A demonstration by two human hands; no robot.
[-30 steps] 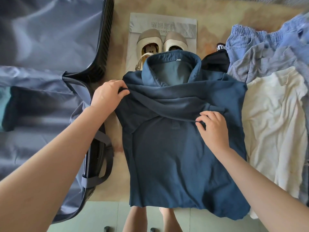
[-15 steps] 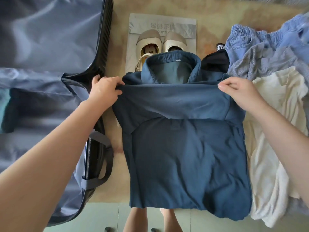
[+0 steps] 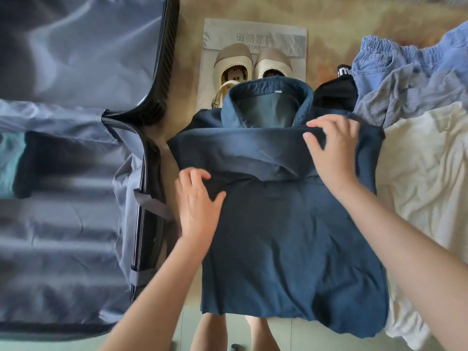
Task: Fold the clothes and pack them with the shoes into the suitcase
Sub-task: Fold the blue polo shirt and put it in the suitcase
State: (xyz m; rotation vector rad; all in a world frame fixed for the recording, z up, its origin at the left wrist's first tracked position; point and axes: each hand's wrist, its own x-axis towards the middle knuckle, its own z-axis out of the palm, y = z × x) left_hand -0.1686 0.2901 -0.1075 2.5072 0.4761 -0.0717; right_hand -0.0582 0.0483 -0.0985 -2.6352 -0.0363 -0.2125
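A dark blue collared shirt (image 3: 286, 244) lies face down in front of me, its sleeves folded across the back. My left hand (image 3: 198, 203) rests flat on the shirt's left side, fingers spread. My right hand (image 3: 331, 148) lies on the folded sleeve near the collar, fingertips curled at the fold's upper edge. An open suitcase (image 3: 76, 173) with grey lining lies to the left, a teal and dark item inside it. A pair of beige shoes (image 3: 253, 64) stands on a grey bag beyond the collar.
To the right lie a cream garment (image 3: 425, 188), a grey checked one (image 3: 405, 95), light blue shorts (image 3: 395, 57) and a black garment (image 3: 336, 93). My bare legs (image 3: 238, 335) show at the bottom edge, under the shirt's hem.
Both hands let go of the sleeve fold's upper corners. The left hand dropped down onto the shirt's left side; the right moved inward onto the fold. The sleeve now lies flat.
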